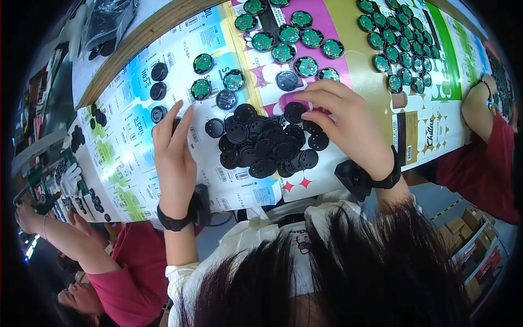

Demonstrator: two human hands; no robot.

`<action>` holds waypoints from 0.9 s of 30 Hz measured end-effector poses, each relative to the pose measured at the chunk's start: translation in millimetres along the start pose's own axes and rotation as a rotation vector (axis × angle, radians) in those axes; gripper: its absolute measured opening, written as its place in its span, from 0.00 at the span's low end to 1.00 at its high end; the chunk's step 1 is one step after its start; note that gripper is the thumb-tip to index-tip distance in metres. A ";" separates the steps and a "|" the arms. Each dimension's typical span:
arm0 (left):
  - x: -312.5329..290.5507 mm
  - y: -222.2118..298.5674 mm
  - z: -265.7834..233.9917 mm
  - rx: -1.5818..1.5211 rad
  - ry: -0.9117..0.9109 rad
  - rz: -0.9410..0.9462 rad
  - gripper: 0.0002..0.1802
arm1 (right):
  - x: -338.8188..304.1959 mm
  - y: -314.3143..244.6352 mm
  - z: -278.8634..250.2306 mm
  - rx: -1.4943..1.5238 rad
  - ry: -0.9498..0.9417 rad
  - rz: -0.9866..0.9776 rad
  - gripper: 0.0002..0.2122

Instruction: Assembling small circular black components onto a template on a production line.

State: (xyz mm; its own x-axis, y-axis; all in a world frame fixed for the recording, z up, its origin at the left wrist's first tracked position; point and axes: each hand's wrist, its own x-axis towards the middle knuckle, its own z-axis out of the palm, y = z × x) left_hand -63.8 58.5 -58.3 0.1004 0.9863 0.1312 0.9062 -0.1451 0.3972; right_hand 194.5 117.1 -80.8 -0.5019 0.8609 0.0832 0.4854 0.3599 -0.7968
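Observation:
A heap of thin black discs (264, 144) with small holes lies in front of me on the table. My right hand (348, 122) is over the heap's far right side, thumb and index finger pinching a black disc (295, 112) at its edge. My left hand (175, 158) rests left of the heap with its fingers stretched out and apart. A dark piece shows partly between those fingers; whether they touch it I cannot tell. Close by stands a column of round black housings (158, 91). Beyond the heap are round housings with green circuit boards (233, 80) and a dark-topped housing (226, 100).
More green-board housings (283, 53) spread over the far middle, with a dense group (406, 49) at far right. Printed cardboard sheets (201, 46) cover the table, and a wooden rail (147, 35) borders its far left. Co-workers' arms show on the left (76, 245) and right (482, 111).

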 end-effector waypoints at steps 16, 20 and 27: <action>110.5 60.2 44.8 -0.040 -0.007 0.325 0.13 | 7.4 0.2 -5.4 0.021 -0.053 0.013 0.10; 125.1 63.7 72.1 0.004 0.046 0.430 0.12 | -2.6 4.8 -14.8 0.342 0.030 0.185 0.08; 106.6 88.1 53.6 -0.391 -0.077 0.312 0.12 | -10.4 -9.5 -43.9 0.748 0.214 0.310 0.08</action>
State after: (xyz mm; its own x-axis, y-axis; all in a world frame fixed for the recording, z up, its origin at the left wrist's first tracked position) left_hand 48.7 155.1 -58.1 0.3851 0.8921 0.2364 0.6082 -0.4380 0.6620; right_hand 226.5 120.5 -47.9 -0.2405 0.9585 -0.1530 -0.0620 -0.1724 -0.9831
